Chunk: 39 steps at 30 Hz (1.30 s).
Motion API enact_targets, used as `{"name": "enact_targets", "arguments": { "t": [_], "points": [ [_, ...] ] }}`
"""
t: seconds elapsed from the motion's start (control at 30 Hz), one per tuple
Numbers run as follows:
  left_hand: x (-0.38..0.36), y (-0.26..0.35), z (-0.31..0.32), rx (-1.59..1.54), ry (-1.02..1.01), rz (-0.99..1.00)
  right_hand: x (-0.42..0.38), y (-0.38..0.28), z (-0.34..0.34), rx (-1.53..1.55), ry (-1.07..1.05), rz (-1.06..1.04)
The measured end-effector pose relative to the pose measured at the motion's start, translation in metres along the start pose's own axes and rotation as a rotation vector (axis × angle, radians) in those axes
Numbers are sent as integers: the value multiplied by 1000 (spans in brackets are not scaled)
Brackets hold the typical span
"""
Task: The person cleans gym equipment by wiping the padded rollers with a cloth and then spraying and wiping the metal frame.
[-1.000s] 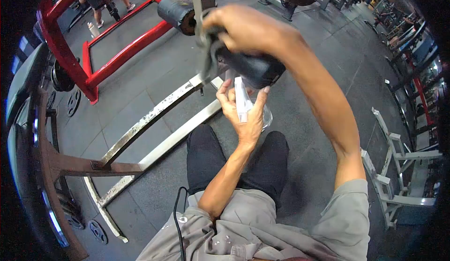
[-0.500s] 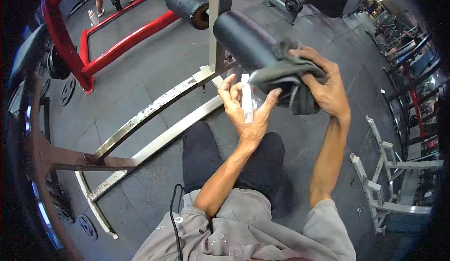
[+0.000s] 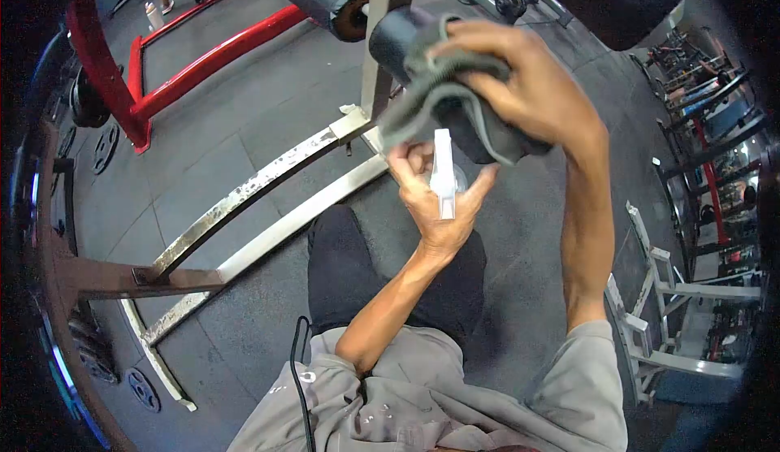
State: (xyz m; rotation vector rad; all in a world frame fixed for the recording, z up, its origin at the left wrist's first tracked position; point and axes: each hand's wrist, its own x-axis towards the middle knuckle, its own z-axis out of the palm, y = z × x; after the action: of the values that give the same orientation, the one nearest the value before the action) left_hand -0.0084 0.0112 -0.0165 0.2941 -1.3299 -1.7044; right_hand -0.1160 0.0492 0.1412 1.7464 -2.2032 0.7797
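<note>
My left hand (image 3: 435, 223) is wrapped round a clear spray bottle with a white trigger head (image 3: 443, 174), held in front of my lap. Most of the bottle's body is hidden by the hand and the head. In my right hand (image 3: 532, 82) is a bunched grey-green cloth (image 3: 422, 99), its folds hanging down close to the left fingers. The cloth lies over a black cylindrical foam pad (image 3: 394, 42) on the machine's upright post (image 3: 379, 86). Only the pad's far end shows clearly; the rest is covered by cloth and hand.
A scuffed white metal frame (image 3: 260, 177) runs across the floor to my left. Beyond it stands a red machine frame (image 3: 219, 62) with a worn roller pad (image 3: 329, 1). A dark padded cushion (image 3: 609, 1) is at upper right, and a white rack (image 3: 650, 314) stands at right.
My right hand and the cloth have moved up and left along the pad, covering more of it. The left hand with the spray bottle has shifted slightly right.
</note>
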Motion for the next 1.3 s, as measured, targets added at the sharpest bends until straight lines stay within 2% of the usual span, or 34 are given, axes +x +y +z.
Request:
{"name": "enact_targets", "arguments": {
  "t": [0.03,0.1,0.13,0.23,0.33,0.4,0.47,0.5,0.57,0.6,0.63,0.67,0.7,0.73,0.77,0.8,0.83,0.87,0.93,1.03,1.07,1.17,1.2,1.27,1.3],
  "points": [
    [-2,9,1,-11,-14,-74,12,10,-1,34,-21,16],
    [-4,5,4,-1,-6,-25,25,32,2,66,-46,110],
    [-5,3,5,8,1,0,27,43,1,23,-17,17],
    [-9,1,0,49,-20,-23,9,65,-1,144,5,100],
    [-7,-8,-6,109,18,92,-41,85,19,675,115,498],
    [-5,0,-9,115,6,96,-80,81,41,804,252,640],
    [-1,7,-11,103,8,107,-116,74,53,782,400,748],
    [1,9,-10,90,16,109,-124,66,42,586,400,824],
    [4,11,-9,67,25,107,-147,74,31,396,733,873],
    [5,13,-8,63,15,101,-146,61,16,530,883,722],
    [6,14,-8,59,2,95,-137,37,-4,514,833,555],
    [7,15,-7,54,-11,91,-133,32,-10,567,803,276],
    [8,16,-5,-2,-13,64,-112,4,-26,339,588,253],
    [8,16,-3,-57,-16,34,-98,-13,-30,250,419,252],
    [8,17,-2,-113,-17,2,-74,-26,-32,46,176,149],
    [10,19,-4,-15,-17,66,-57,-36,-20,15,58,186],
    [11,21,-5,82,-11,129,-45,-27,-12,-60,53,103],
    [8,17,-6,60,-20,50,-30,-12,-6,-133,47,21],
    [6,19,-5,26,-27,-37,4,15,-4,5,21,-19],
    [7,24,-3,20,-36,-55,48,55,10,-167,-34,85],
    [6,20,-3,59,-29,4,55,57,14,-109,-53,259],
    [8,22,-4,87,-28,4,44,94,24,196,79,25],
    [10,23,-5,83,-29,2,30,101,24,272,53,60],
    [12,28,-5,69,-34,-1,-13,84,18,641,32,294],
    [13,30,-3,58,-32,-3,-44,90,25,822,168,444]
  ]
}}
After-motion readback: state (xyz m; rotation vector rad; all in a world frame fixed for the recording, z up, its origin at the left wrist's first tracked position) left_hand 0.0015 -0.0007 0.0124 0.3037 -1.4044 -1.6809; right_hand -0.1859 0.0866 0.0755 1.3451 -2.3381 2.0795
